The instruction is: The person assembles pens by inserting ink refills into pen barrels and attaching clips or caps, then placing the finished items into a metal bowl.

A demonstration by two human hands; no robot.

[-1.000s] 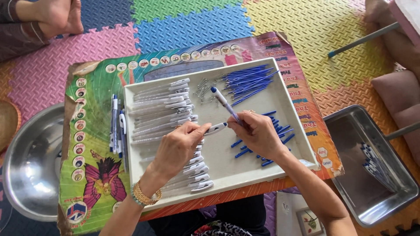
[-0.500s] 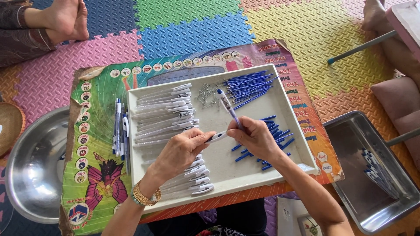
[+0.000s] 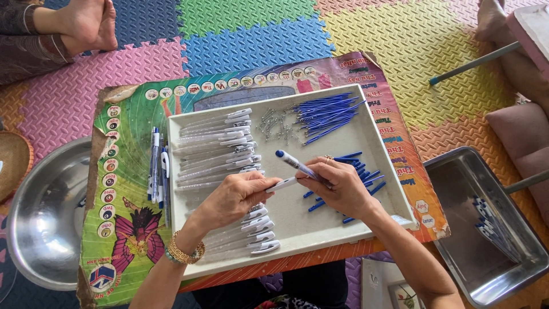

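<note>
My left hand (image 3: 237,196) grips a white pen cap part (image 3: 283,184) over the white tray (image 3: 377,123). My right hand (image 3: 338,186) holds a pen barrel with a blue end (image 3: 294,163), angled up to the left, meeting the white part. A row of clear-and-white pen barrels (image 3: 220,149) lies along the tray's left side. Thin blue refills (image 3: 326,114) are heaped at the tray's top right, small metal springs (image 3: 274,123) beside them, and short blue pieces (image 3: 363,169) lie under my right hand.
Finished pens (image 3: 157,171) lie on the colourful board (image 3: 123,229) left of the tray. A round metal bowl (image 3: 43,217) sits at the left, a metal tray with pens (image 3: 492,229) at the right. Another person's foot (image 3: 91,26) rests top left on foam mats.
Both hands stayed over the tray's middle, bringing the white part and the blue-ended barrel together; the barrel tilted slightly lower.
</note>
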